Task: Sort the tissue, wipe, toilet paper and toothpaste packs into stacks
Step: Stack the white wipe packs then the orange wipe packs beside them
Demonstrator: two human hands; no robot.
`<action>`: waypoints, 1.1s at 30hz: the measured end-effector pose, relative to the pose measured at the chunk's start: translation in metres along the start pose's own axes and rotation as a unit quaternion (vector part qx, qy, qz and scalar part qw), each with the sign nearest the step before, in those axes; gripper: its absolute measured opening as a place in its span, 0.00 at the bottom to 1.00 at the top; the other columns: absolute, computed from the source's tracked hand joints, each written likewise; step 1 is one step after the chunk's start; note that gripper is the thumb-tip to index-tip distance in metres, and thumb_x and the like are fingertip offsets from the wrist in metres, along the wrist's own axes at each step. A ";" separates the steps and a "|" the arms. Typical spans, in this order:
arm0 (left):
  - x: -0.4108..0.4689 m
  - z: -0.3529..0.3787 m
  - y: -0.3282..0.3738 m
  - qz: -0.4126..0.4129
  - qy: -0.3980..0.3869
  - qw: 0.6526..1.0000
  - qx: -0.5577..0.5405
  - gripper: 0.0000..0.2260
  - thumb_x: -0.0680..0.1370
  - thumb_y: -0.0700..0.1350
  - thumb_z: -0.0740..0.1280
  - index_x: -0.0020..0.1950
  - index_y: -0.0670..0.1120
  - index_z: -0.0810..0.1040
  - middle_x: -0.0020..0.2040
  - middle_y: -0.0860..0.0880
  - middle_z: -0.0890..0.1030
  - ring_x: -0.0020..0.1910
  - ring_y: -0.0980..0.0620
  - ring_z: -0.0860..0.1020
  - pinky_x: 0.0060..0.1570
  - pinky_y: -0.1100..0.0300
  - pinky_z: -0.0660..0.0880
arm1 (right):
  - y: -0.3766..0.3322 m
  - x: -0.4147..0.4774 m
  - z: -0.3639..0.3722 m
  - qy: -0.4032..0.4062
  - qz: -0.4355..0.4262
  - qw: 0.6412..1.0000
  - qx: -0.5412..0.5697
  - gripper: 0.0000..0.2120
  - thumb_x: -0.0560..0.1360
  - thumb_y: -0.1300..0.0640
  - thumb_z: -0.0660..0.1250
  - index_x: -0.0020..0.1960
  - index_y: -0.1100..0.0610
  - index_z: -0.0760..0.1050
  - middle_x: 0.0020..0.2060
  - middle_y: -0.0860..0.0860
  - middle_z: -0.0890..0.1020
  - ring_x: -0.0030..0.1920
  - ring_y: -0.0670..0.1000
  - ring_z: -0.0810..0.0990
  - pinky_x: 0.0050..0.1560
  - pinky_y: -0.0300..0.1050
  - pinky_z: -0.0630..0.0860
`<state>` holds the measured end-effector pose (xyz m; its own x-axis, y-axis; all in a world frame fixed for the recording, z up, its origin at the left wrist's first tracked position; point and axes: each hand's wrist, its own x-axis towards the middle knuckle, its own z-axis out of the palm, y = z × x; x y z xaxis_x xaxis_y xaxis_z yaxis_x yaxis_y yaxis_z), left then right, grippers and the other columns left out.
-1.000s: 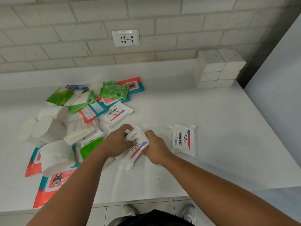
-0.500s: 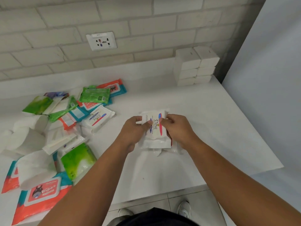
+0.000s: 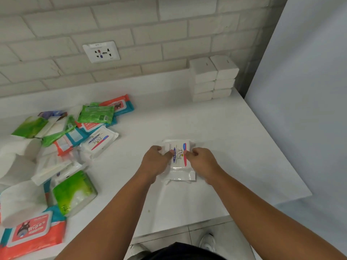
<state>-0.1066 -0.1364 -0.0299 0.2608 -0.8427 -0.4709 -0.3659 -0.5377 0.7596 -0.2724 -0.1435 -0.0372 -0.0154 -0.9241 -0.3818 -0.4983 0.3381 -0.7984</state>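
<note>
A white Dove pack (image 3: 179,158) lies on top of another white pack on the white table (image 3: 234,147), in the middle. My left hand (image 3: 156,162) grips its left side and my right hand (image 3: 201,162) grips its right side, thumbs on the top face. A third Dove pack (image 3: 99,142) lies at the edge of the mixed pile to the left. That pile holds green packs (image 3: 73,190), orange and teal wipes packs (image 3: 35,235) and white toilet paper rolls (image 3: 20,201).
White tissue packs (image 3: 212,77) stand in two stacks at the back right corner against the brick wall. A wall socket (image 3: 101,51) sits above the table. A pale panel (image 3: 309,91) bounds the right side. My shoes (image 3: 207,243) show below the front edge.
Both hands carried the Dove pack to the right and set it on the other Dove pack. The hands now sit at its two sides, and the view has turned right.
</note>
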 end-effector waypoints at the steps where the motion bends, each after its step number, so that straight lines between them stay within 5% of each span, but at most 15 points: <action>1: -0.001 0.000 -0.001 -0.005 -0.006 1.000 0.007 0.15 0.79 0.56 0.69 0.56 0.45 0.77 0.51 0.50 0.78 0.50 0.47 0.78 0.49 0.56 0.74 | 0.001 0.001 0.002 -0.021 0.004 1.000 0.007 0.19 0.72 0.41 0.63 0.44 0.57 0.80 0.38 0.51 0.84 0.42 0.58 0.82 0.49 0.51 0.80; 3: -0.004 0.002 -0.001 -0.012 -0.005 1.000 0.005 0.18 0.80 0.54 0.67 0.36 0.44 0.73 0.35 0.49 0.73 0.34 0.48 0.70 0.35 0.58 0.65 | -0.002 0.000 0.003 -0.050 0.002 0.999 0.009 0.22 0.70 0.42 0.59 0.53 0.53 0.81 0.43 0.50 0.85 0.47 0.57 0.83 0.54 0.55 0.80; 5: -0.008 0.007 0.000 -0.022 0.011 1.000 -0.013 0.21 0.81 0.52 0.66 0.31 0.44 0.69 0.30 0.49 0.69 0.30 0.49 0.65 0.32 0.59 0.60 | -0.005 0.002 0.001 -0.068 -0.008 0.998 0.002 0.18 0.73 0.46 0.59 0.56 0.51 0.80 0.40 0.49 0.84 0.44 0.57 0.80 0.49 0.52 0.77; 8: -0.009 0.015 0.003 -0.028 0.028 0.998 -0.052 0.20 0.80 0.53 0.67 0.39 0.38 0.79 0.33 0.48 0.76 0.31 0.49 0.69 0.33 0.60 0.64 | -0.010 0.008 -0.008 -0.076 -0.020 0.997 -0.013 0.13 0.78 0.51 0.61 0.58 0.50 0.81 0.41 0.49 0.83 0.43 0.56 0.79 0.48 0.52 0.77; 14: -0.011 0.019 0.014 -0.010 0.041 0.998 -0.048 0.22 0.80 0.58 0.65 0.36 0.41 0.74 0.34 0.46 0.75 0.33 0.47 0.69 0.38 0.57 0.66 | -0.016 0.019 -0.020 -0.097 -0.016 0.995 -0.011 0.14 0.81 0.55 0.61 0.61 0.53 0.80 0.46 0.51 0.84 0.49 0.56 0.81 0.54 0.51 0.77; 17: -0.008 -0.002 0.011 -0.003 -0.017 0.997 -0.074 0.30 0.79 0.66 0.60 0.49 0.39 0.80 0.46 0.43 0.84 0.41 0.41 0.81 0.50 0.52 0.80 | -0.026 0.019 -0.024 -0.090 -0.017 0.995 -0.048 0.13 0.80 0.54 0.61 0.62 0.56 0.77 0.53 0.54 0.83 0.53 0.57 0.80 0.58 0.52 0.77; 20: -0.003 -0.043 0.006 0.016 0.019 0.995 -0.098 0.17 0.82 0.60 0.60 0.53 0.49 0.79 0.55 0.48 0.83 0.53 0.45 0.83 0.60 0.46 0.79 | -0.044 0.017 -0.026 -0.015 -0.065 0.991 -0.115 0.26 0.80 0.51 0.63 0.75 0.58 0.64 0.67 0.54 0.75 0.66 0.57 0.74 0.65 0.47 0.69; 23: 0.009 -0.090 -0.006 0.050 0.094 0.994 0.004 0.15 0.83 0.55 0.62 0.63 0.49 0.79 0.58 0.51 0.82 0.59 0.48 0.79 0.66 0.50 0.73 | -0.065 0.009 -0.011 0.060 -0.189 0.975 -0.102 0.25 0.79 0.54 0.66 0.74 0.57 0.67 0.72 0.51 0.71 0.72 0.52 0.69 0.67 0.38 0.62; 27: 0.029 -0.148 -0.025 0.052 0.173 0.969 0.170 0.17 0.82 0.50 0.64 0.70 0.46 0.76 0.69 0.47 0.78 0.69 0.44 0.74 0.69 0.52 0.69 | -0.093 0.004 0.045 0.068 -0.312 0.943 -0.090 0.15 0.76 0.59 0.69 0.62 0.60 0.79 0.65 0.54 0.79 0.67 0.52 0.76 0.67 0.36 0.64; 30: 0.042 -0.180 -0.037 0.061 0.184 0.949 0.248 0.17 0.82 0.48 0.62 0.70 0.45 0.76 0.68 0.43 0.78 0.66 0.42 0.75 0.64 0.53 0.71 | -0.116 -0.001 0.096 0.011 -0.312 0.946 -0.082 0.14 0.75 0.60 0.69 0.61 0.60 0.79 0.61 0.54 0.81 0.63 0.53 0.78 0.64 0.33 0.64; 33: 0.053 -0.199 -0.048 0.083 0.181 0.940 0.276 0.16 0.82 0.44 0.63 0.69 0.43 0.76 0.66 0.41 0.78 0.63 0.40 0.77 0.62 0.52 0.73 | -0.132 0.000 0.146 -0.065 -0.228 0.967 -0.089 0.19 0.77 0.55 0.68 0.66 0.57 0.76 0.64 0.52 0.80 0.64 0.52 0.77 0.65 0.40 0.69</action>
<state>0.1024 -0.1506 -0.0018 0.4094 -0.9060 -0.1073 -0.8107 -0.4152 0.4128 -0.0802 -0.1620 0.0001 0.3452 -0.9357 -0.0734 -0.5689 -0.1464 -0.8093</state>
